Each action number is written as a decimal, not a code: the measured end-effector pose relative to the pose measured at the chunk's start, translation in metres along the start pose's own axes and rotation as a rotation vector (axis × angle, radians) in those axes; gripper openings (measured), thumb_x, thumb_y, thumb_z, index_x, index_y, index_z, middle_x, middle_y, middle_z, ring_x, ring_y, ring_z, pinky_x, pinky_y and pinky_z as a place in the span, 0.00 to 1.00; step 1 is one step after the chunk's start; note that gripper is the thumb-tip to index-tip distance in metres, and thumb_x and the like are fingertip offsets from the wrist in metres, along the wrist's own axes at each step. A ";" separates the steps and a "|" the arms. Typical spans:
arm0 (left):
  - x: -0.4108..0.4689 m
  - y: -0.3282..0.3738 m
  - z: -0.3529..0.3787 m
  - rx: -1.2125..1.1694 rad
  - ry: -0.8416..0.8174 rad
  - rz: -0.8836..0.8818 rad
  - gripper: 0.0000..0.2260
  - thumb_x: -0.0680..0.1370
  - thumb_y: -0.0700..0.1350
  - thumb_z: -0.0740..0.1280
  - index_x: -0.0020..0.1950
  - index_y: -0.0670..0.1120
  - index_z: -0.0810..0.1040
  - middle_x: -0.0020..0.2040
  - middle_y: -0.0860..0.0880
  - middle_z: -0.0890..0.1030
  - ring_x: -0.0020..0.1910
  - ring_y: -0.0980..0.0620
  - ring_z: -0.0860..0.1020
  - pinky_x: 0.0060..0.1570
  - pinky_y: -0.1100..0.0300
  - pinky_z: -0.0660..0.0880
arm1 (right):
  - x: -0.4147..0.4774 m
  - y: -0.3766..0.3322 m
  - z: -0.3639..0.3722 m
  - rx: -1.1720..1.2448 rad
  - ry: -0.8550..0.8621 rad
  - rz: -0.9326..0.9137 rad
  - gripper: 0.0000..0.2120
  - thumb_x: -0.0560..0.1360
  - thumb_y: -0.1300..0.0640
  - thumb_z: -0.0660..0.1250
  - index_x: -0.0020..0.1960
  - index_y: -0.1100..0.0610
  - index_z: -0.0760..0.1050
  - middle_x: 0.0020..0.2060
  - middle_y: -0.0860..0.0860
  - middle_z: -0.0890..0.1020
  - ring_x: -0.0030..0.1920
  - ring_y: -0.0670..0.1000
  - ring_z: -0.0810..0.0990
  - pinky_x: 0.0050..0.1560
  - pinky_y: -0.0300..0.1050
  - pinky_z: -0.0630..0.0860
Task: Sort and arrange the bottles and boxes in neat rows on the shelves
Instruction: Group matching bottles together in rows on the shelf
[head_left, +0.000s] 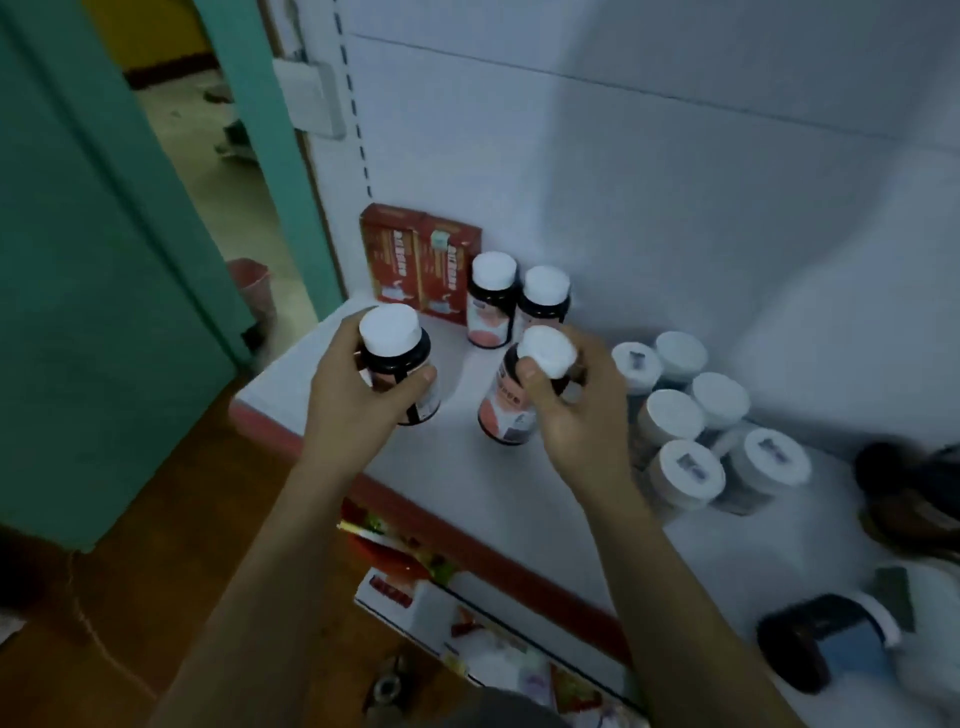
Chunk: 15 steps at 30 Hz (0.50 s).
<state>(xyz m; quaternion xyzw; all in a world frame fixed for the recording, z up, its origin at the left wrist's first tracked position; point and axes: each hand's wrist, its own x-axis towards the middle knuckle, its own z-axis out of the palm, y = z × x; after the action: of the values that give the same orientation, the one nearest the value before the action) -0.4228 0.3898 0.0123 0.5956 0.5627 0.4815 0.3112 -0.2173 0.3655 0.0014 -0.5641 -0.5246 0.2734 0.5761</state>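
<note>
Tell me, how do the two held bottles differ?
The left hand wraps the body of the left dark white-capped bottle; the right hand grips the right dark white-capped bottle by its cap. The left bottle stands nearly upright; the right bottle leans, cap tipped right. The right bottle shows a pink label; fingers cover most of the left bottle's. Both have dark bodies and round white caps.

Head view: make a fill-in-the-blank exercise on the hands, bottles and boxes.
The left hand grips a dark bottle with a ____ cap.
The right hand holds a tilted ____ near its top.
Against the back wall stand ____ red boxes.
Missing words: white; bottle; two.
</note>
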 end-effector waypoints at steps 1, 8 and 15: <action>0.018 -0.006 0.006 -0.006 -0.063 0.013 0.27 0.73 0.46 0.79 0.67 0.58 0.71 0.59 0.69 0.74 0.59 0.64 0.72 0.58 0.67 0.70 | 0.007 0.004 0.006 -0.086 0.027 -0.033 0.16 0.75 0.47 0.71 0.61 0.46 0.74 0.54 0.42 0.80 0.57 0.45 0.78 0.57 0.51 0.78; 0.096 -0.038 0.040 0.018 -0.356 0.205 0.30 0.72 0.44 0.79 0.71 0.51 0.71 0.65 0.56 0.75 0.62 0.58 0.73 0.62 0.62 0.73 | 0.041 0.019 0.036 -0.358 0.168 0.040 0.27 0.75 0.55 0.74 0.71 0.55 0.71 0.65 0.52 0.77 0.65 0.52 0.75 0.65 0.56 0.75; 0.099 -0.056 0.040 -0.058 -0.340 0.261 0.36 0.74 0.49 0.78 0.77 0.50 0.63 0.73 0.50 0.69 0.71 0.49 0.70 0.66 0.42 0.73 | -0.015 -0.012 0.033 -0.354 0.454 -0.061 0.27 0.76 0.59 0.75 0.70 0.49 0.68 0.63 0.48 0.75 0.60 0.49 0.77 0.52 0.43 0.80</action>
<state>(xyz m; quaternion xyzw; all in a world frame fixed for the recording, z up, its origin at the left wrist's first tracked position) -0.4157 0.5022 -0.0303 0.7269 0.4062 0.4262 0.3536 -0.2558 0.3613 0.0020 -0.6865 -0.4383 0.0269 0.5795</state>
